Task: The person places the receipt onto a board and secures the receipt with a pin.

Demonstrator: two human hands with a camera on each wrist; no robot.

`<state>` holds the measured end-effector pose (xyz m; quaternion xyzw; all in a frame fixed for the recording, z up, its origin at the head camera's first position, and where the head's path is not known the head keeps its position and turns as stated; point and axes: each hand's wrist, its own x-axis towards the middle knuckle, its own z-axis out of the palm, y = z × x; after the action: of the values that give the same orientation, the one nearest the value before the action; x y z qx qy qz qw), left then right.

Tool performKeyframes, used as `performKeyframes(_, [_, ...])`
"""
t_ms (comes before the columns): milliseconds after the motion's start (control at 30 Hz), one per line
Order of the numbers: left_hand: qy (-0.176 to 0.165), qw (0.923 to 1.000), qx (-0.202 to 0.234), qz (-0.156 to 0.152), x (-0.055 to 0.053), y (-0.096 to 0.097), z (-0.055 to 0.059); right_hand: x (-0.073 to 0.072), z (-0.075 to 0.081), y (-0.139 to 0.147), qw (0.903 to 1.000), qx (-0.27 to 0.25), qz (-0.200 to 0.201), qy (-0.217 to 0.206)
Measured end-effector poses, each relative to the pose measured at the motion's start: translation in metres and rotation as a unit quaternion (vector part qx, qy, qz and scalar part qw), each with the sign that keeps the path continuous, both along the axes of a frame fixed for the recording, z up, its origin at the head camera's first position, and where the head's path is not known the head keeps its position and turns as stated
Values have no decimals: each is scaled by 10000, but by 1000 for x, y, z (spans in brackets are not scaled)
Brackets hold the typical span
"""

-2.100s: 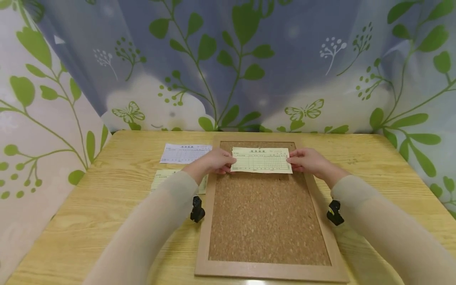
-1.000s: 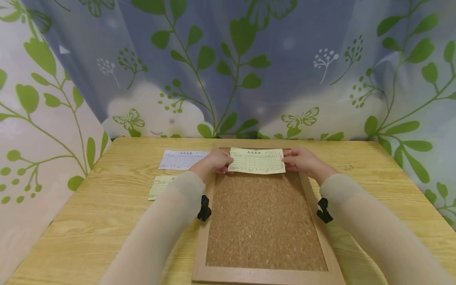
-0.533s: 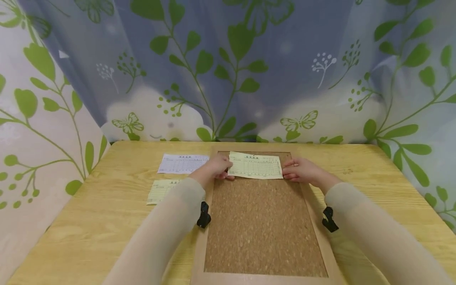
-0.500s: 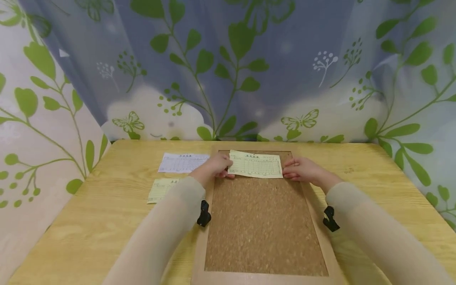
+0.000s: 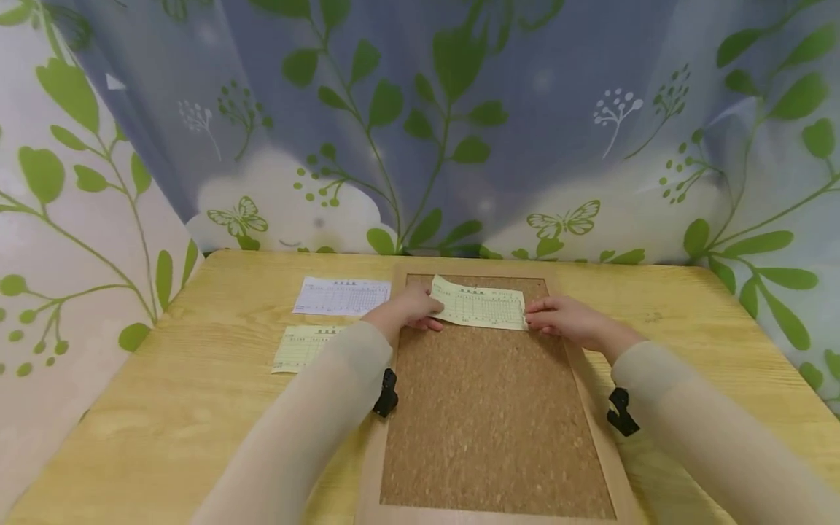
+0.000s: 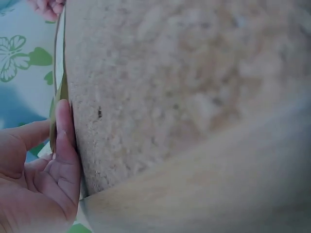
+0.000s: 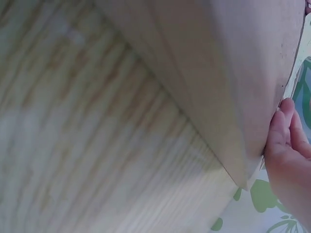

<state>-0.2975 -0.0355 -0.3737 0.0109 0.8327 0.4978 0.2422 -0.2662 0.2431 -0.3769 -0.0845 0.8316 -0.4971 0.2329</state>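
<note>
On my feed, a pale wood-grain counter [image 5: 170, 423] stands by a blue-and-white curtain [image 5: 538, 138] printed with green leaves [image 5: 386, 103] and butterflies [image 5: 238, 216]. Leftward I see a pinkish-white hanging [image 5: 72, 255] with leafy stems, in soft light.

yellow gridded form [image 5: 482, 306] (left end bent), over the flat corkboard [image 5: 492, 423]

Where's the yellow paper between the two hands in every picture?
Head: the yellow paper is near the middle, between left hand and right hand.
Left wrist: a thin strip at upper left, running down to that hand.
Right wrist: a pale sliver at the right edge, above that hand.
Shared landmark: the leafy backdrop.
</note>
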Motion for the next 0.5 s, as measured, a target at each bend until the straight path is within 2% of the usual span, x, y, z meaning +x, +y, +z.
performKeyframes(100, [-10,10000,-31,53,-3,3,4,0,3,1,9998,-130,-134,-13])
performKeyframes(200, [-156,9997,-4,176,-4,5,6,0,5,2,9998,-130,-89,-73])
performKeyframes(367, [-442,9981,146,400,-5,4,5,-2,7,3,9989,41,429,-203])
performKeyframes(500, [-270,9989,86,383,-6,5,11,-2,11,6,9974,-55,695,-203])
